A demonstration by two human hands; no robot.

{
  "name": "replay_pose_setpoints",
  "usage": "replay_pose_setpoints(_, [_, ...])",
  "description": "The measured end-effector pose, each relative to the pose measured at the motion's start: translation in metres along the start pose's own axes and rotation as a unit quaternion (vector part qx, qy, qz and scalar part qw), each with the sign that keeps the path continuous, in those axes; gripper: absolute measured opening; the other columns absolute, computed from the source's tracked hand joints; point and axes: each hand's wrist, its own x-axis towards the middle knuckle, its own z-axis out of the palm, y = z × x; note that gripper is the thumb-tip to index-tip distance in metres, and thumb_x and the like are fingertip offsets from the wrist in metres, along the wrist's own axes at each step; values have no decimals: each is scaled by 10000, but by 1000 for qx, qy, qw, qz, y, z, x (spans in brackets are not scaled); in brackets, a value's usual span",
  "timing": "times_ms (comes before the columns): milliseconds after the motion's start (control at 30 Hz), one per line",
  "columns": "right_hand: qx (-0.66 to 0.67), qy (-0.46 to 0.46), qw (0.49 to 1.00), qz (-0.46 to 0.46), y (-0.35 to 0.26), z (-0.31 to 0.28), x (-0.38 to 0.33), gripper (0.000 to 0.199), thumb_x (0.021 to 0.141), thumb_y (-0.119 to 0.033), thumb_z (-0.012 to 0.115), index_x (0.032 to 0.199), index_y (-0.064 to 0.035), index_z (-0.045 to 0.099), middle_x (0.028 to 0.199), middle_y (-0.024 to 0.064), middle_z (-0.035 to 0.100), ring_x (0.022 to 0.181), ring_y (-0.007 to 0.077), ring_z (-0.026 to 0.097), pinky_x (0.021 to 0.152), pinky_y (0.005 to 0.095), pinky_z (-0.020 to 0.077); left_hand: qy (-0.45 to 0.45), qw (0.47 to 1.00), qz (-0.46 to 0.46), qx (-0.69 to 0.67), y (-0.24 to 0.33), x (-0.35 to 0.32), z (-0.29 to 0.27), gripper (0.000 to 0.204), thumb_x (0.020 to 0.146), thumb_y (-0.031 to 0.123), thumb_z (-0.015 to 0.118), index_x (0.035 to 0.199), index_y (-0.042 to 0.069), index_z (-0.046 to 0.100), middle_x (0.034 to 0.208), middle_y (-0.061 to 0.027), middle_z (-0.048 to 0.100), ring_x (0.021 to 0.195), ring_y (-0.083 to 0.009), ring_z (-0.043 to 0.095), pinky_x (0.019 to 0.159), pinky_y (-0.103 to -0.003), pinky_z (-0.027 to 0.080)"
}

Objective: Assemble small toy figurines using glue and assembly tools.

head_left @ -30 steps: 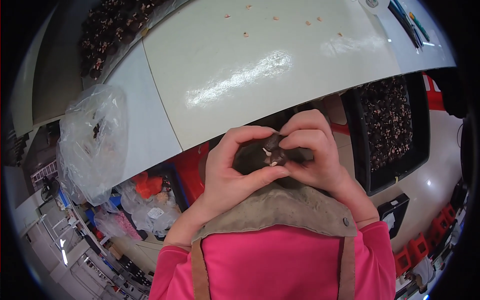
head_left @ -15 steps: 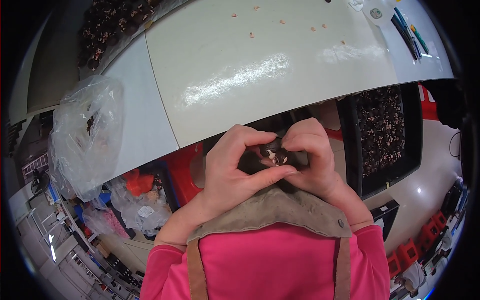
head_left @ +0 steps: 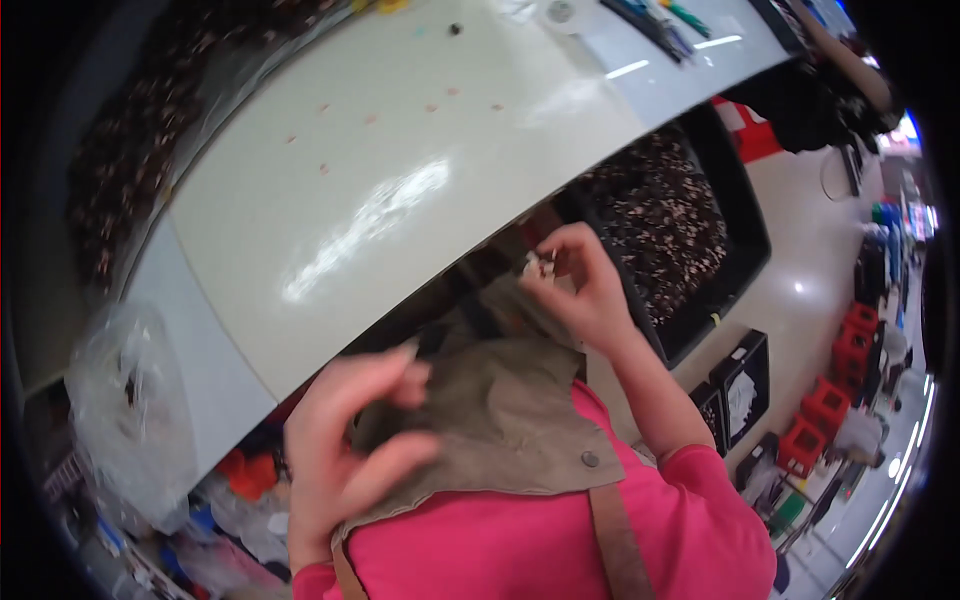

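Observation:
My right hand [head_left: 588,285], beyond the table's near edge, pinches a small dark-and-pale piece [head_left: 540,268] between thumb and fingertips. The piece is partly covered by the fingers, and its exact kind is not clear. Just past that hand stands a deep black tray [head_left: 748,248] full of small dark pieces [head_left: 670,215] flecked with pale pink. My left hand [head_left: 352,432] hovers over the brown apron [head_left: 480,415], slightly blurred. Its thumb and fingers are spread and nothing shows between them.
Pale pink flakes [head_left: 370,119] and a dark bit [head_left: 455,29] lie on the pale table [head_left: 330,210]. More dark pieces [head_left: 135,150] are heaped at far left, above a clear plastic bag [head_left: 130,400]. Red stools [head_left: 825,400] stand at right, below another person's arm [head_left: 850,65].
My hands have parted: the left moved down and left, opening, while the right kept a piece. The view has turned toward the right, bringing another person's arm into sight.

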Motion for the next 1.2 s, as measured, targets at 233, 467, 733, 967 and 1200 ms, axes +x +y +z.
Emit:
replay_pose_setpoints(233, [-38, 297, 949, 94, 134, -121, 38, 330, 817, -120, 698, 1076, -16, 522, 916, 37, 576, 806, 89, 534, 726, 222, 449, -8, 960, 272, -66, 102, 0, -1, 81, 913, 221, 477, 981, 179, 494, 769, 15, 597, 669, -162, 569, 840, -389, 368])
replay_pose_setpoints(467, [-75, 303, 948, 55, 98, -111, 51, 268, 887, -159, 618, 1090, 0, 547, 1004, 87, 600, 929, 154, 576, 822, 268, 462, 67, 931, 358, 7, 126, -11, -22, 67, 930, 224, 439, 949, 197, 496, 786, 22, 604, 664, -150, 563, 792, -372, 373])
replay_pose_setpoints(733, [8, 56, 953, -297, -69, -20, 25, 135, 832, -96, 617, 768, -6, 541, 621, 49, 509, 508, 134, 446, 466, 253, 331, 162, 938, 176, 250, 39, 66, -104, 231, 841, 46, 567, 1066, 4, 602, 999, -124, 643, 910, -234, 617, 796, -308, 475])
replay_pose_setpoints(967, [20, -34, 941, -336, -118, 59, 88, 165, 704, -30, 725, 746, -63, 569, 608, 34, 550, 476, 189, 473, 452, 299, 351, 333, 760, 57, 555, -28, 187, -287, 440, 827, 371, 619, 1142, 67, 567, 1104, -192, 592, 1097, -353, 522, 889, -448, 451])
replay_pose_setpoints(1200, [-93, -34, 966, -239, -115, 65, 101, 128, 718, 49, 613, 742, -31, 516, 623, 76, 540, 541, 212, 515, 520, 300, 409, 454, 620, -5, 640, -64, 217, -444, 561, 868, 459, 529, 1264, 65, 484, 1271, -203, 496, 1160, -365, 480, 964, -463, 394])
